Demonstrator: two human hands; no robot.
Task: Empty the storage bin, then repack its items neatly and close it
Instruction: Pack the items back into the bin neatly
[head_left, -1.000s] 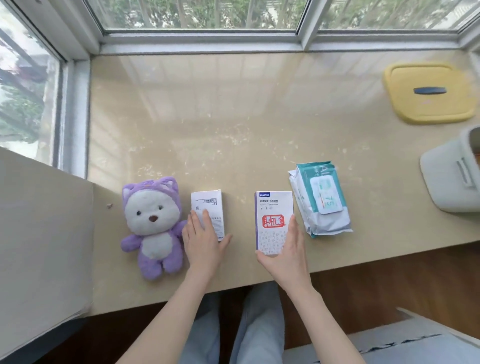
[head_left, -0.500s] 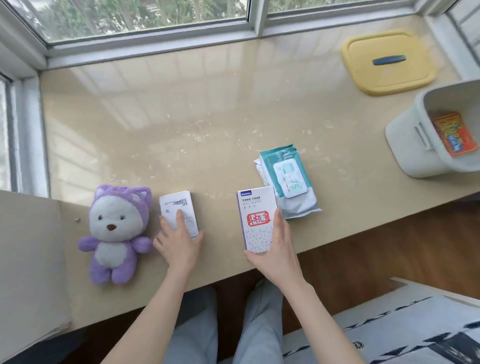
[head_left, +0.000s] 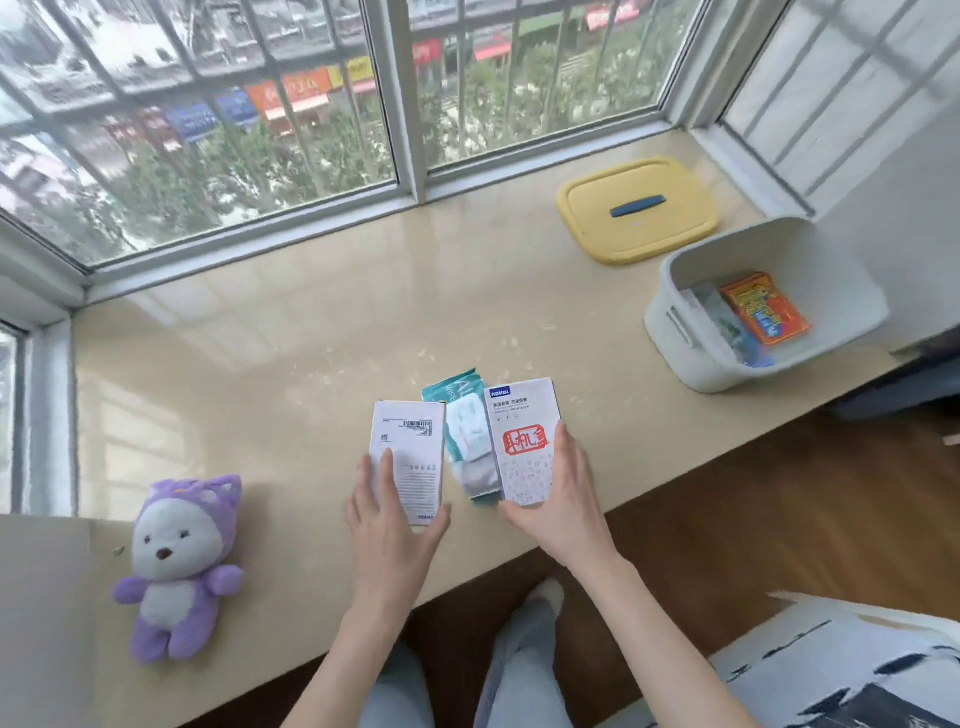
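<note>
My left hand (head_left: 387, 512) grips a white box with a barcode (head_left: 410, 452), lifted above the sill. My right hand (head_left: 558, 499) grips a white box with a red stamp print (head_left: 524, 436), also raised. Between and under the two boxes lies a teal pack of wet wipes (head_left: 465, 441), mostly covered by them. The white storage bin (head_left: 670, 275) stands open at the right, with an orange packet (head_left: 763, 312) and a bluish packet (head_left: 722, 322) inside. Its yellow lid (head_left: 639, 210) lies behind it on the sill.
A purple and white plush toy (head_left: 174, 561) lies on the sill's left front. Windows close off the back and both sides. The sill's front edge (head_left: 675, 467) runs diagonally above my knees and the wooden floor. A patterned cushion (head_left: 857, 670) lies bottom right.
Both hands have lifted their boxes off the sill and carried them right, over the wipes pack. The view has swung up and right, so the bin's inside now shows.
</note>
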